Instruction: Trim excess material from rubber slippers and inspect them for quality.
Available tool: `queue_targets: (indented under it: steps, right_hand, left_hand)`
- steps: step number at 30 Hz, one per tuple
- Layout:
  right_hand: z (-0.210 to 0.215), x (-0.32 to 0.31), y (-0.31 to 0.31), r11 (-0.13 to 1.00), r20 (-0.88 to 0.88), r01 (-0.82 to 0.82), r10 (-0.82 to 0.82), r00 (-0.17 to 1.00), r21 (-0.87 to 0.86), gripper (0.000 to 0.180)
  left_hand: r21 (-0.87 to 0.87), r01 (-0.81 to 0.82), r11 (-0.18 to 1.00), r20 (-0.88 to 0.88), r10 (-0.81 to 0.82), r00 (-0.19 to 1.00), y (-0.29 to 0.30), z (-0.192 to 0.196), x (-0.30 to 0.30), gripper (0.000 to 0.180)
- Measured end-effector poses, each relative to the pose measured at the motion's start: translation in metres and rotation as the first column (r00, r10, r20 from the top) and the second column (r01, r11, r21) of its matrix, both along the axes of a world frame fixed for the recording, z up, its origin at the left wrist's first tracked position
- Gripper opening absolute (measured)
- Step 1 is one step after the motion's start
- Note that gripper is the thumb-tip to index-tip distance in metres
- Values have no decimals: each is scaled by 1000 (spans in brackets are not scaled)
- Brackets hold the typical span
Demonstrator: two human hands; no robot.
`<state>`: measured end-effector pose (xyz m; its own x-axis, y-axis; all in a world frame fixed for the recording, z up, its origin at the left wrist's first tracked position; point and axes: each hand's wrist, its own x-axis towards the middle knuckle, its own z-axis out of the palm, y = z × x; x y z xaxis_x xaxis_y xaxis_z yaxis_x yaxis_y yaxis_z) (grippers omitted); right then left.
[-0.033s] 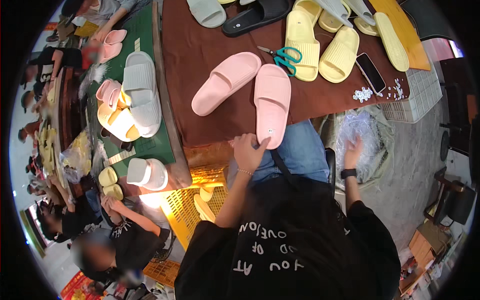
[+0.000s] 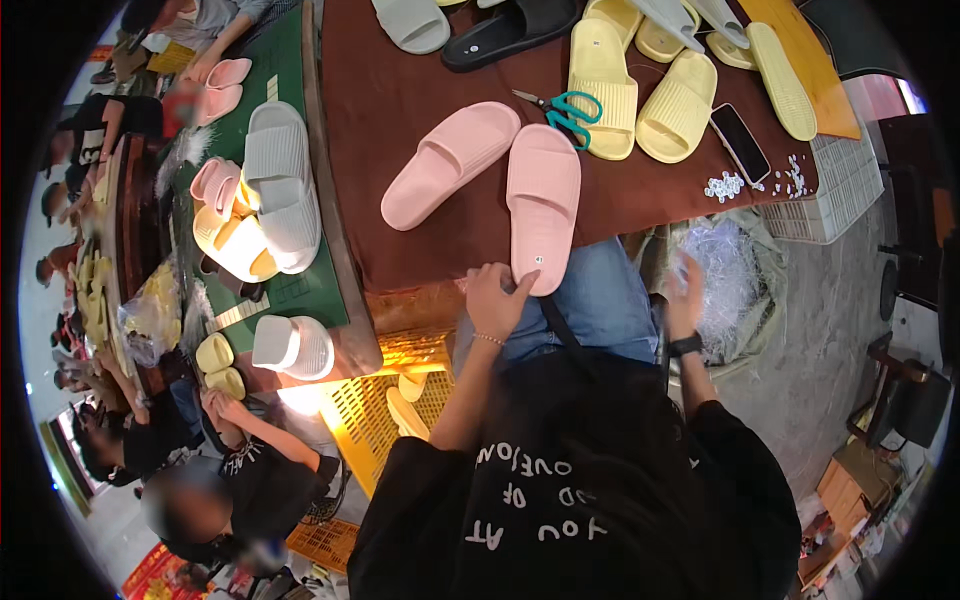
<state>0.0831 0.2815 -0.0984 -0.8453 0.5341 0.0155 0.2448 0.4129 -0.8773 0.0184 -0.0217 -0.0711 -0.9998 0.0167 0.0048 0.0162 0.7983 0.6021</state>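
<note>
My left hand [image 2: 497,303] grips the heel end of a pink slide slipper [image 2: 543,205] between thumb and fingers. The slipper lies sole down, its toe on the brown cloth and its heel reaching past the table's edge over my lap. Left of it, toe almost touching, rests a second pink slide slipper [image 2: 450,165]. My right hand [image 2: 684,300] is raised beside my thigh, at the left edge of a sack full of clear plastic strands [image 2: 728,285]. Its fingers point upward but are blurred, and I cannot tell whether anything is in them. Green-handled scissors [image 2: 570,113] lie by the toe.
Yellow slippers [image 2: 605,100], a black slipper [image 2: 510,35], a phone [image 2: 741,144] and small clear plastic pieces [image 2: 725,186] occupy the brown-covered table [image 2: 390,265]. A yellow crate [image 2: 370,425] stands low at left. Co-workers sit along the left, one person's hands [image 2: 225,408] near yellow slippers.
My right hand has moved left, from over the plastic strands to the sack's left edge near my thigh. My left hand and the pink slippers have stayed in place.
</note>
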Motion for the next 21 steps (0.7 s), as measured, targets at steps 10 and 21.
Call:
queue_targets:
  steps: [10, 21]
  right_hand:
    - [48, -82, -97, 586, -33, -690, 771, 635, 425, 30]
    - [42, -88, -110, 637, -50, -677, 741, 670, 368, 24]
  left_hand:
    - [190, -47, 981, 21, 44, 999, 9, -13, -9, 40]
    - [251, -119, 961, 117, 92, 989, 5, -7, -13, 42]
